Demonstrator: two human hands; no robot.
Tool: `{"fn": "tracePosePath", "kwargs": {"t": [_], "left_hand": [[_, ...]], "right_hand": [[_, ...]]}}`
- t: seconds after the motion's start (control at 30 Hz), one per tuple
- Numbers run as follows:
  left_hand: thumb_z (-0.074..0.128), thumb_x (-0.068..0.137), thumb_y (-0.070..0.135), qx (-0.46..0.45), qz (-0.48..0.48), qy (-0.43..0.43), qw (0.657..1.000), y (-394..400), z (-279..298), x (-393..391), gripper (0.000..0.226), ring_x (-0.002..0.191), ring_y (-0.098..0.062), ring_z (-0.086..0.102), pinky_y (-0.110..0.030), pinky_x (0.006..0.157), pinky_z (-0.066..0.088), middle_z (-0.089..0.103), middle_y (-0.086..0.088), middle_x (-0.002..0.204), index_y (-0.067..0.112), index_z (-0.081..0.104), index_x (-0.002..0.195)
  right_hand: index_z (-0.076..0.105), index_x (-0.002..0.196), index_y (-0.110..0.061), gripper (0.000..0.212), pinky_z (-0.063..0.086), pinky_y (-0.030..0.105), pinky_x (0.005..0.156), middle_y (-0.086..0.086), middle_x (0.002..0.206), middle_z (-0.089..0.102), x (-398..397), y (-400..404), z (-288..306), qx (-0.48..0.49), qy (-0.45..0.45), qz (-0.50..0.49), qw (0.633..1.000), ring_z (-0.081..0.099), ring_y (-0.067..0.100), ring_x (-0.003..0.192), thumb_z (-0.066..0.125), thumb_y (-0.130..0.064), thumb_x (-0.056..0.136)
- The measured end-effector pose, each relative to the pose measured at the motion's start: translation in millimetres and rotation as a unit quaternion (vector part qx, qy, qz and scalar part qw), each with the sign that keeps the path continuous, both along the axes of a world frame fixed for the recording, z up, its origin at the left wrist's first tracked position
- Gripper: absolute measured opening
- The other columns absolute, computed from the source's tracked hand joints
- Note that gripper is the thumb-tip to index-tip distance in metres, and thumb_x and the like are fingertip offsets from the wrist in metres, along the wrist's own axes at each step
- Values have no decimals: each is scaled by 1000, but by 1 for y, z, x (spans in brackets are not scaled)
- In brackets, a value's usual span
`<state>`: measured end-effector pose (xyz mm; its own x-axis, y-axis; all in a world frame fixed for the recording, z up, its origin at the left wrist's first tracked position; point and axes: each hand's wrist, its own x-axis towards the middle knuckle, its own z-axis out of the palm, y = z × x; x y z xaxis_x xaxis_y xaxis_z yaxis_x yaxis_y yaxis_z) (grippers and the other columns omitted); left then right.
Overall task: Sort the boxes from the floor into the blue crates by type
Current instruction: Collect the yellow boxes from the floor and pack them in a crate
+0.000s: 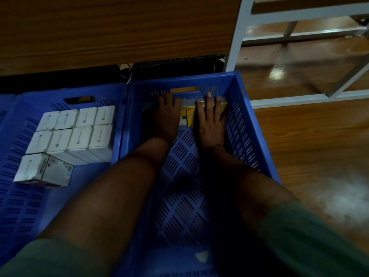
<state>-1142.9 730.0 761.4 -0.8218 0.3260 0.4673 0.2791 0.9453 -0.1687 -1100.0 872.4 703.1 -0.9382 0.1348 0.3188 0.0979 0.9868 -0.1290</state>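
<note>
Head camera, looking down at two bare forearms reaching into a blue crate (235,80) on a wooden floor (311,136). Both hands lie flat, palms down, fingers straight and slightly spread, on a row of yellow boxes (189,114) packed against the far wall of this crate. The left hand (166,114) covers the boxes at the left end of the row, its fingertips reaching the crate wall. The right hand (210,118) presses on the boxes at the right end, close to the crate's right wall. A strip of yellow box top shows between the two hands. Neither hand curls around anything. Nearer than the hands, the crate's slotted floor is bare blue plastic.

Left of the left hand, a second blue crate (60,96) touches the first and holds white boxes (75,128) packed in neat rows. Beyond the hands is a wooden table top (111,27); beyond and right of the right hand stands a white metal frame (235,37).
</note>
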Motion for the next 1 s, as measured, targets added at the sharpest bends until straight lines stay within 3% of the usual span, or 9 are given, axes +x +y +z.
{"fn": "tracePosePath", "kwargs": {"t": [0.1, 0.3, 0.47, 0.7, 0.83, 0.9, 0.93, 1.0], "left_hand": [[58, 88, 7, 45, 10, -25, 999, 2, -12, 10, 22, 100, -37, 57, -47, 78, 51, 57, -16, 117, 14, 56, 108], [62, 87, 7, 52, 1, -60, 997, 0, -14, 11, 35, 106, -38, 53, -51, 83, 51, 52, -18, 129, 10, 53, 120], [72, 79, 10, 45, 14, -129, 991, 2, -17, 17, 73, 124, -39, 45, -50, 100, 45, 41, -15, 145, 10, 40, 145], [77, 77, 30, 14, -1, -196, 981, -5, 7, 27, 97, 137, -40, 32, -54, 122, 12, 32, -14, 153, 11, 24, 156], [79, 78, 35, 29, 24, -235, 971, -1, 21, 36, 115, 151, -38, 7, -53, 122, -3, 11, -16, 164, 19, -1, 160], [75, 81, 37, 46, 21, -244, 968, -3, 25, 43, 111, 152, -37, 6, -52, 124, 2, 8, -17, 165, 15, 0, 160], [70, 83, 38, 57, 2, -232, 971, -5, 29, 48, 103, 151, -38, 11, -51, 124, 8, 13, -19, 164, 11, 6, 159], [60, 86, 37, 85, -37, -185, 978, -14, 41, 60, 82, 143, -39, 30, -49, 118, 24, 33, -22, 155, 4, 27, 153]], "right_hand": [[10, 161, -24, 96, 10, 74, 116, 16, 170, -2, -5, -2, 0, -7, 5, 2, 1000, -2, 46, 154, 70, -34, 87], [11, 162, -28, 100, 2, 70, 118, 14, 170, 0, -9, -4, -8, 4, 20, -16, 1000, -1, 45, 155, 73, -41, 84], [10, 162, -26, 94, 11, 74, 116, 15, 170, -4, -5, -7, -1, 12, 2, -23, 1000, -5, 47, 154, 68, -25, 88], [-6, 162, -28, 112, 6, 74, 117, 11, 169, -16, 12, -2, 29, 18, -78, 13, 997, -13, 44, 154, 75, -30, 83], [-9, 162, -27, 111, 9, 73, 117, 9, 169, -18, 24, 5, 54, -7, -92, 51, 994, -14, 41, 154, 72, -33, 86], [1, 163, -23, 103, 14, 69, 118, 13, 170, -3, 31, 6, 65, -14, -89, 59, 994, -4, 42, 155, 69, -36, 86], [15, 161, -18, 92, 22, 66, 117, 17, 167, 14, 35, 5, 71, -24, -72, 65, 995, 9, 42, 154, 64, -38, 86], [53, 135, -12, 59, 42, 57, 100, 18, 137, 52, 40, -6, 78, -44, 8, 84, 995, 46, 42, 131, 51, -42, 84]]}}
